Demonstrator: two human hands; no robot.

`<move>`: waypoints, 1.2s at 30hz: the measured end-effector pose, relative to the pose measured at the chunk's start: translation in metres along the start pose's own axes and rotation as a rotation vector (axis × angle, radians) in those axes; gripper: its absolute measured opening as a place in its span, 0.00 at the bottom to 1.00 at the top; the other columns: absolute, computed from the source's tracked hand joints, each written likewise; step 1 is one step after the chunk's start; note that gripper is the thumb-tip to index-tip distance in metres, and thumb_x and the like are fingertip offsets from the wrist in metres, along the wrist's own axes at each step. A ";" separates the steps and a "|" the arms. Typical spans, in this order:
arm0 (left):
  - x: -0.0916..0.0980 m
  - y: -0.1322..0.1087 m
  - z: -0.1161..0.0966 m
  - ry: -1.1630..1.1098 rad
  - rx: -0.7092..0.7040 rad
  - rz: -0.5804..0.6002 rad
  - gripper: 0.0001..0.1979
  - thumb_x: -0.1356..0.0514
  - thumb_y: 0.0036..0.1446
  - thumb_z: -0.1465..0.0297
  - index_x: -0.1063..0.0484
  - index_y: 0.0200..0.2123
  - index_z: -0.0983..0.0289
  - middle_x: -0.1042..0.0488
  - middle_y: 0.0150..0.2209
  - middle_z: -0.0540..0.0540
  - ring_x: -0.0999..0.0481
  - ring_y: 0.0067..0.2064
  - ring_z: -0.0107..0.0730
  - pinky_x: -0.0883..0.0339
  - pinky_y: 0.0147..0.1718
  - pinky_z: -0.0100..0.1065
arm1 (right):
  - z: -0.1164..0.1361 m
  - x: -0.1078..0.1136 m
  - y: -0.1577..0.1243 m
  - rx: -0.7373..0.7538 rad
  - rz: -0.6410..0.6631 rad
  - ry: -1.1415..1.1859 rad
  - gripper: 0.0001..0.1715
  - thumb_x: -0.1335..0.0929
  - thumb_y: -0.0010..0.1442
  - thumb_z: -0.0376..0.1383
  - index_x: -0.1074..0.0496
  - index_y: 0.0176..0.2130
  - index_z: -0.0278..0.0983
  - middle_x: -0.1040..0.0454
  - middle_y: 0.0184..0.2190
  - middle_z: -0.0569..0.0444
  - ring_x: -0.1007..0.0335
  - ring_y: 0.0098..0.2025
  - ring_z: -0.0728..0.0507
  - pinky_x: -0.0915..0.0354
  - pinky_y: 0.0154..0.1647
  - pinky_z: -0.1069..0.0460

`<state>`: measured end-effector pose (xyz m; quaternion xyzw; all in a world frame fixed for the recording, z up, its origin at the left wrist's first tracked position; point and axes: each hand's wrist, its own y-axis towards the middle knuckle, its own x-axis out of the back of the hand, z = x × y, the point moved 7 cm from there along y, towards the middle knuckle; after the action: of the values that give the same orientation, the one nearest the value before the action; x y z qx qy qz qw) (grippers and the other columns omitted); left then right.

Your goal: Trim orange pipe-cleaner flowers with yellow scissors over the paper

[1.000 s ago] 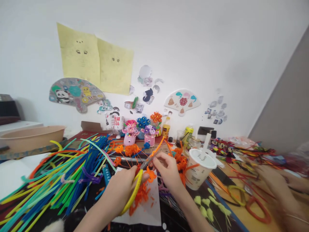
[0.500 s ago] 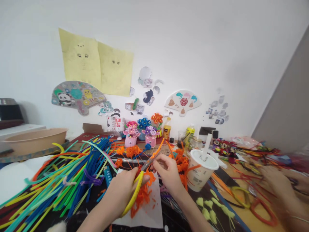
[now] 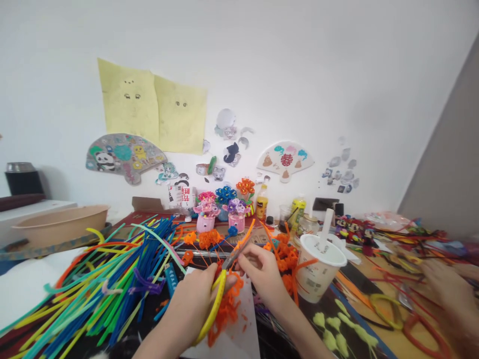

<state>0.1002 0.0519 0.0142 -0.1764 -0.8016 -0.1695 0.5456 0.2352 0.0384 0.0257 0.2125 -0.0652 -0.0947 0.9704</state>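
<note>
My left hand (image 3: 196,296) is closed on scissors with yellow handles (image 3: 214,314). Their blades point up and away, against the orange pipe cleaner (image 3: 250,232) that my right hand (image 3: 262,271) pinches between thumb and fingers. Beneath both hands lies a white sheet of paper (image 3: 249,336), with a heap of orange fuzzy pieces and trimmings (image 3: 224,314) on it. More orange pipe-cleaner flowers (image 3: 209,239) on thin stems stand just beyond my hands. The exact spot where blades and pipe cleaner meet is partly hidden by my fingers.
Many coloured pipe cleaners (image 3: 108,284) spread over the left side. A lidded cup with a straw (image 3: 320,271) stands right of my right hand, near pale green tufts (image 3: 333,329). Flower pots (image 3: 236,222) line the back. Another person's blurred hand (image 3: 441,284) works at far right.
The whole view has shifted slightly right and down. My hands keep the same hold on the scissors and the orange pipe cleaner. The other person's hands have moved a little.
</note>
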 end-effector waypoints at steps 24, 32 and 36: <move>-0.001 -0.002 -0.002 -0.034 -0.054 0.014 0.19 0.57 0.60 0.57 0.33 0.32 0.61 0.24 0.30 0.56 0.24 0.32 0.40 0.42 0.29 0.33 | 0.008 0.021 0.003 0.051 -0.091 0.040 0.09 0.32 0.51 0.37 0.31 0.23 0.35 0.33 0.16 0.59 0.39 0.18 0.51 0.41 0.19 0.57; -0.002 -0.006 -0.010 -0.041 -0.091 0.011 0.20 0.61 0.61 0.56 0.36 0.33 0.61 0.25 0.29 0.55 0.26 0.30 0.38 0.42 0.28 0.33 | 0.003 0.019 -0.001 0.097 -0.139 -0.064 0.08 0.33 0.51 0.34 0.34 0.22 0.35 0.38 0.17 0.61 0.45 0.20 0.52 0.46 0.21 0.57; -0.005 -0.005 -0.008 -0.082 -0.092 0.015 0.23 0.62 0.61 0.54 0.35 0.32 0.61 0.26 0.27 0.55 0.27 0.29 0.38 0.43 0.28 0.33 | 0.007 0.017 -0.002 0.126 -0.147 -0.123 0.08 0.34 0.52 0.33 0.34 0.22 0.36 0.37 0.18 0.60 0.45 0.21 0.51 0.47 0.21 0.56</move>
<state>0.1062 0.0435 0.0114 -0.2139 -0.8134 -0.1948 0.5047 0.2506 0.0300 0.0329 0.2711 -0.1147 -0.1740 0.9397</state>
